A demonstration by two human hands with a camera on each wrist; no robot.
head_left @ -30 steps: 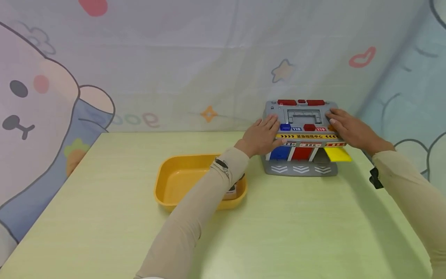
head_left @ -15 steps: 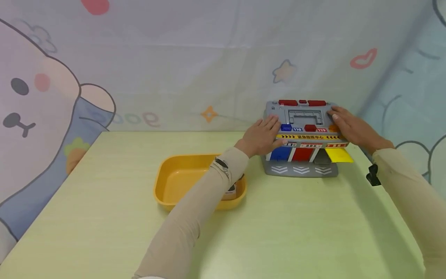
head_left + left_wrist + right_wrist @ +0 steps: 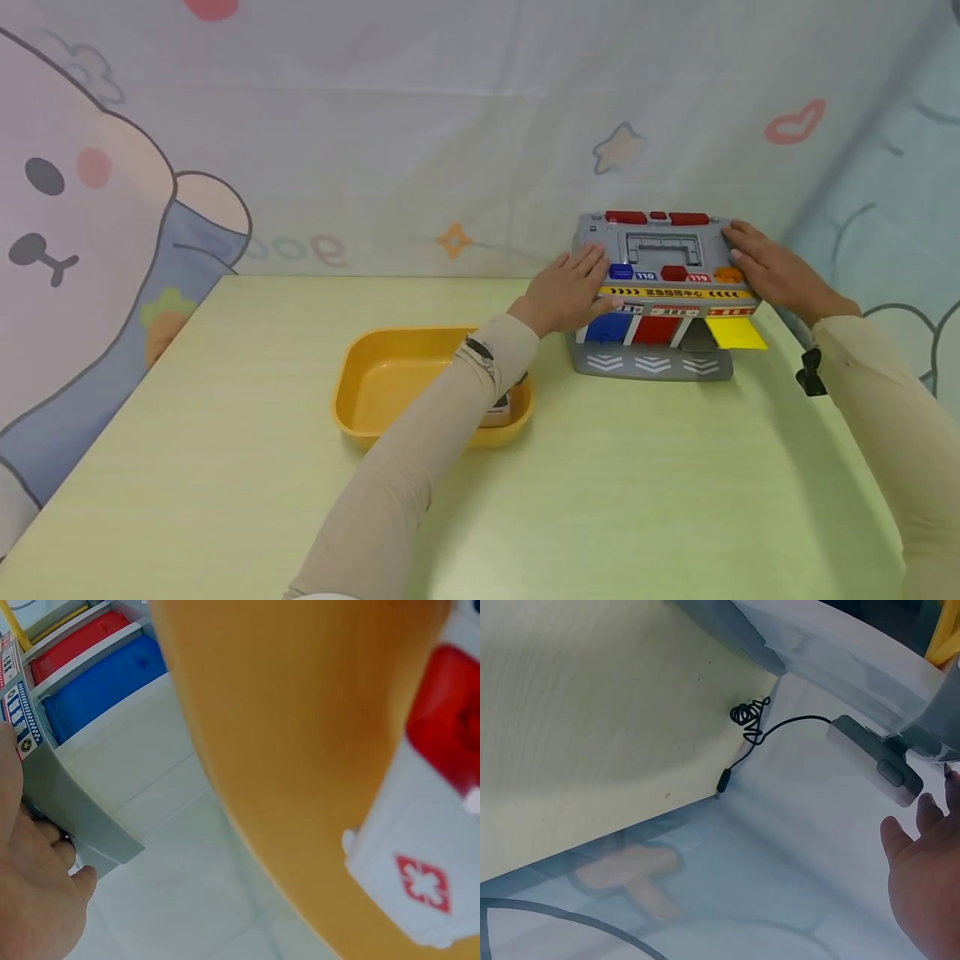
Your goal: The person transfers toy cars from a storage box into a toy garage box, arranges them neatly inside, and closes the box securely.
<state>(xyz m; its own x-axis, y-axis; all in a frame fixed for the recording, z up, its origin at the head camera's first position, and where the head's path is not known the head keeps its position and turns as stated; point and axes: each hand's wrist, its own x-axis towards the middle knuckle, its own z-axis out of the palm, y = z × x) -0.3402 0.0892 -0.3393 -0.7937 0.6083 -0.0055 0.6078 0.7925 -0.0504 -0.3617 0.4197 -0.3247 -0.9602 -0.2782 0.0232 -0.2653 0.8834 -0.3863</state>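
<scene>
A grey toy rescue station (image 3: 652,292) with blue and red garage doors stands at the table's back right. My left hand (image 3: 564,292) rests on its left side, fingers stretched along the roof's edge and thumb toward the front. On the opposite side, my right hand (image 3: 780,275) touches the roof's right edge with fingers extended. Below that edge, a yellow flap (image 3: 735,333) sticks out at the right bay. In the left wrist view, a white toy vehicle (image 3: 390,847) with a red emblem lies inside the yellow tray (image 3: 247,750).
The yellow tray (image 3: 360,383) sits left of the station, partly hidden by my left sleeve (image 3: 420,475). In the right wrist view, a grey piece (image 3: 877,761) on a coiled black cord (image 3: 750,720) hangs beside the station. A printed cloth (image 3: 375,125) stands behind the table.
Both hands stay at the station's sides. My right hand has shifted slightly back and outward, uncovering more of the orange light on the roof. The head view has drifted a little.
</scene>
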